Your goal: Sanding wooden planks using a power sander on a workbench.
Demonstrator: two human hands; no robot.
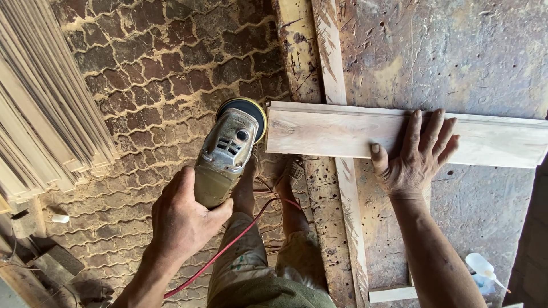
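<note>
Plank (342, 132) of pale, fresh-cut wood lies flat on the worn workbench (456, 51), its long axis running left to right across the frame. Its left end juts past the bench's edge and hangs over the paved floor (165, 63); its right end runs out of view at the frame's right side. The right hand (415, 157) presses down on it with the palm at the near edge and the fingers spread flat across the face, thumb reaching left along the near edge.

The left hand (185, 219) is wrapped tight around the grey body of an angle grinder (228, 151), fingers curled closed about the grip. The tool's long axis points away from the person and slightly right, with its round yellow-rimmed sanding disc (246, 109) at the far end, just beside the plank's left end grain; whether disc and wood touch cannot be told. A red cord (240, 239) trails from the near end across the person's trousers.

A narrow wooden batten (337, 74) runs near to far under the plank along the bench's left edge. At far left a stack of thin pale slats (40, 114) fans out over the floor. Near the right corner a small white plastic squeeze bottle (482, 267) lies on its side, nozzle pointing right; any label on it is too small to make out.
</note>
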